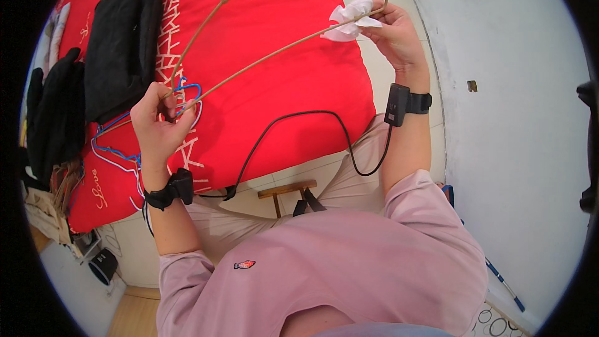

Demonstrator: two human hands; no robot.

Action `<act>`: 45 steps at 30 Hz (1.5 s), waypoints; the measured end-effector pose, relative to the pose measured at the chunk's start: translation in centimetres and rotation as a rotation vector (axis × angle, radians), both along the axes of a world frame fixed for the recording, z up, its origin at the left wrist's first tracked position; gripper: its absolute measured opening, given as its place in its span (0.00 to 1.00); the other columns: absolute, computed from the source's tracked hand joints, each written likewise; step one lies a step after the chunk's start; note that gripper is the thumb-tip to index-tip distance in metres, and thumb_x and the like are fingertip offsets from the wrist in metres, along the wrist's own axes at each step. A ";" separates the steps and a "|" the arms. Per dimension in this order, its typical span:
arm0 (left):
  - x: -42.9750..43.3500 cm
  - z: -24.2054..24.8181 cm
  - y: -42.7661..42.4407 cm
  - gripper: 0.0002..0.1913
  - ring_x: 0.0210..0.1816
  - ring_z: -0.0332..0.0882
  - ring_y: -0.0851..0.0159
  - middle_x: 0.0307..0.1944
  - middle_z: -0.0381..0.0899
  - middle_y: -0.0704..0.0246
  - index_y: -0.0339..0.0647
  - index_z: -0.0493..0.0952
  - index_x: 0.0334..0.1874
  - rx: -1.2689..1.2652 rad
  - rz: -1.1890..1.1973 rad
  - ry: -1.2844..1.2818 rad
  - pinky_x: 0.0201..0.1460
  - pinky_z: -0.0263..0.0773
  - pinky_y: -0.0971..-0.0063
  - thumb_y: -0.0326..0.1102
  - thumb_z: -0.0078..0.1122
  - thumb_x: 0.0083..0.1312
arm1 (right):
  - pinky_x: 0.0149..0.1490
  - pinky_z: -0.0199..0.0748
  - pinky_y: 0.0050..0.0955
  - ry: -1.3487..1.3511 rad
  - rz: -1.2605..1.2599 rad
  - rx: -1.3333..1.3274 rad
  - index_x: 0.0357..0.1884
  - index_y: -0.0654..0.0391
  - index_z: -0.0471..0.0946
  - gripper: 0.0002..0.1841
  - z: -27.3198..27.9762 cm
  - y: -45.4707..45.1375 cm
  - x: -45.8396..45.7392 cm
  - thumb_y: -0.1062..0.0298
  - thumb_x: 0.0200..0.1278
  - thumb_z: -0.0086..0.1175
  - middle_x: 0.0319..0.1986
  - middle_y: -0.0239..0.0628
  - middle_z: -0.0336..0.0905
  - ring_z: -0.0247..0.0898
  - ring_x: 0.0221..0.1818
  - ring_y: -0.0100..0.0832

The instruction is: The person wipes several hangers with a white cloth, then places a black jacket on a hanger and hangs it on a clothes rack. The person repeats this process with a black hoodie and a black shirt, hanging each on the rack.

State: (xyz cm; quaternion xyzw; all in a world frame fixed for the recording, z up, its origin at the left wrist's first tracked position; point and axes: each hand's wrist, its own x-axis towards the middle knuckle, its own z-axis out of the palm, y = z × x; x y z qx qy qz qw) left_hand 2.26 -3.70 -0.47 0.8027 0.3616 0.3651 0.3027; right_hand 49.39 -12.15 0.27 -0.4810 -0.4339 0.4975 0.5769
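A tan wire clothes hanger [276,54] is stretched between my two hands, above a bed with a red cover [281,135]. My left hand [161,124] grips one end of it. At the other end, my right hand [395,32] pinches a crumpled white tissue [348,18] against the wire near the bent corner. The hanger's hook runs off the top edge of the picture. Beneath and beside my left hand lie blue and white hangers [112,152], partly hidden by it.
Folded black cloth [122,49] and a second black garment [56,112] lie on the bed's left side. A black cable [299,113] loops from one wrist device [397,105] toward the other [175,189]. A white wall [514,103] rises at right; a wooden stool [286,189] stands below.
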 end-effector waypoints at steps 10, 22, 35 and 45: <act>0.0 -0.5 0.1 0.18 0.26 0.61 0.78 0.24 0.65 0.76 0.41 0.70 0.36 -0.012 0.029 -0.108 0.30 0.60 0.82 0.21 0.78 0.59 | 0.61 0.87 0.36 0.073 0.113 -0.016 0.61 0.66 0.85 0.18 -0.7 0.5 -1.6 0.80 0.69 0.66 0.51 0.40 0.89 0.88 0.53 0.33; -0.5 -0.4 0.4 0.18 0.24 0.61 0.77 0.24 0.64 0.74 0.39 0.68 0.35 0.052 -0.014 -0.036 0.28 0.60 0.81 0.20 0.75 0.60 | 0.62 0.88 0.38 0.488 -0.017 0.198 0.60 0.63 0.84 0.15 -0.9 0.7 -2.4 0.82 0.75 0.62 0.50 0.44 0.91 0.90 0.54 0.35; -2.3 1.3 1.2 0.15 0.23 0.60 0.77 0.23 0.62 0.73 0.38 0.67 0.32 0.125 0.060 0.090 0.27 0.62 0.80 0.19 0.69 0.53 | 0.53 0.88 0.30 -0.232 -0.101 0.096 0.51 0.58 0.76 0.16 0.1 1.2 -3.8 0.83 0.68 0.70 0.40 0.39 0.91 0.90 0.46 0.29; -3.6 1.1 1.7 0.16 0.26 0.59 0.80 0.24 0.60 0.76 0.40 0.67 0.34 -0.024 0.070 0.045 0.30 0.60 0.84 0.19 0.68 0.54 | 0.62 0.86 0.32 -0.222 -0.060 0.179 0.71 0.58 0.66 0.32 1.2 0.6 -4.3 0.88 0.69 0.64 0.47 0.45 0.90 0.89 0.51 0.35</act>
